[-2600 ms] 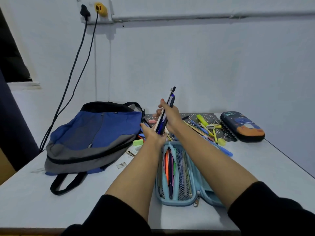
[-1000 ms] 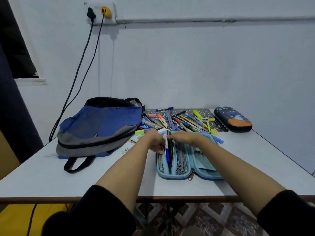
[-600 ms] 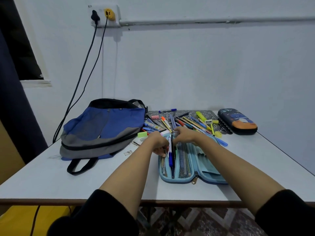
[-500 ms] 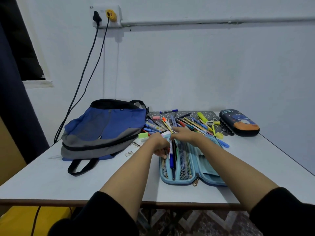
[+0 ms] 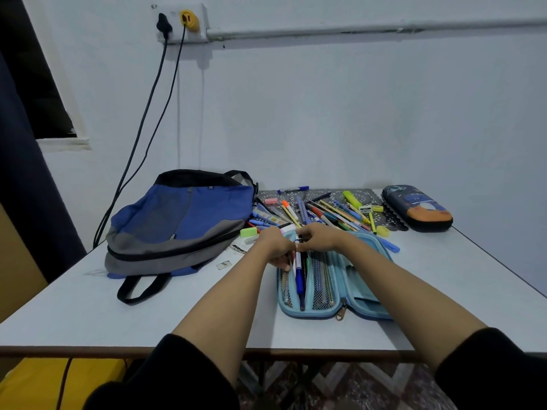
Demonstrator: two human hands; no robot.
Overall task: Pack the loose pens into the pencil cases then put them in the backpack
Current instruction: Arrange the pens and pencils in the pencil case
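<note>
Two hands' grips (image 5: pixel 296 245) pinch pens (image 5: pixel 299 273) lying inside the open pencil case (image 5: pixel 349 309).

backpack (image 5: pixel 180 220): matt cloth | light-blue case (image 5: pixel 364 291): fabric, mesh pockets | table (image 5: pixel 88 306): smooth, matt

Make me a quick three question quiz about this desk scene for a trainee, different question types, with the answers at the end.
1. True or false: the dark pencil case by the wall is open.
2. The backpack lies to which side of the light blue case: A left, B right, C behind?
3. Fill in: both the left hand and right hand are over the top end of the ____ case, at the blue pen.

Key: 1 false, it is shut. 2 A. 3 light blue.
</note>
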